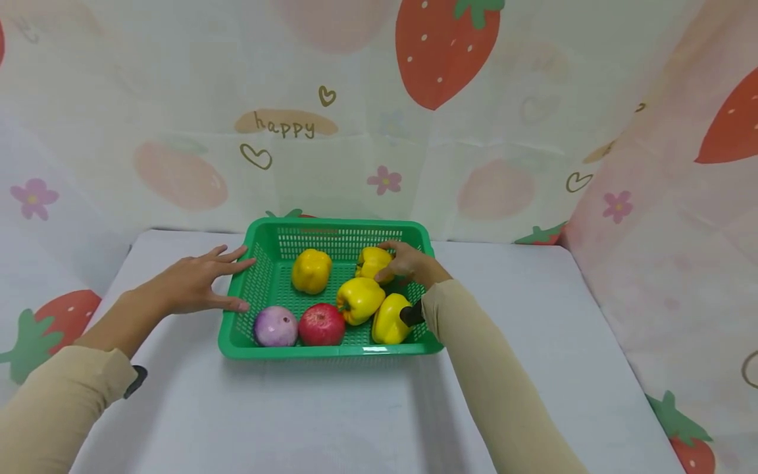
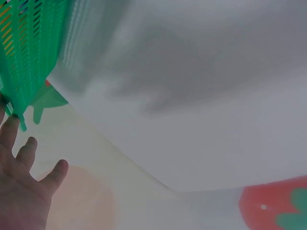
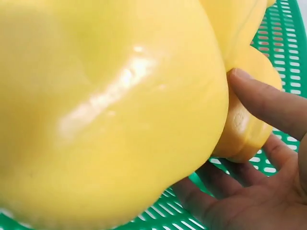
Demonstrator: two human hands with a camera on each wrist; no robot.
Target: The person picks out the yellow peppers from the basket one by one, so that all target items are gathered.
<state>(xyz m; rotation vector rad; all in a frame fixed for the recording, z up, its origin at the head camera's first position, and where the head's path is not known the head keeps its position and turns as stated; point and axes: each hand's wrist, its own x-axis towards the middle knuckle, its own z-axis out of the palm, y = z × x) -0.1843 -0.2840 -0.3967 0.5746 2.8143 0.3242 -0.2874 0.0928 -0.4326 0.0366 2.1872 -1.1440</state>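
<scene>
A green plastic basket (image 1: 326, 353) stands on the white table. My right hand (image 1: 411, 261) reaches into its back right part and holds a yellow bell pepper (image 1: 370, 263), thumb on one side and fingers on the other. In the right wrist view that bell pepper (image 3: 238, 127) is partly hidden behind a nearer one (image 3: 120, 115). My left hand (image 1: 204, 282) rests at the basket's left rim with its fingers spread and fairly straight. In the left wrist view, fingertips of the left hand (image 2: 21, 184) meet the green rim.
Other yellow bell peppers (image 1: 311, 270) lie in the basket, two of them close in front of my right hand. A red pomegranate (image 1: 322, 324) and a round purple vegetable (image 1: 276, 326) sit along its front. A strawberry-print cloth (image 1: 367, 72) hangs behind the table (image 1: 284, 421).
</scene>
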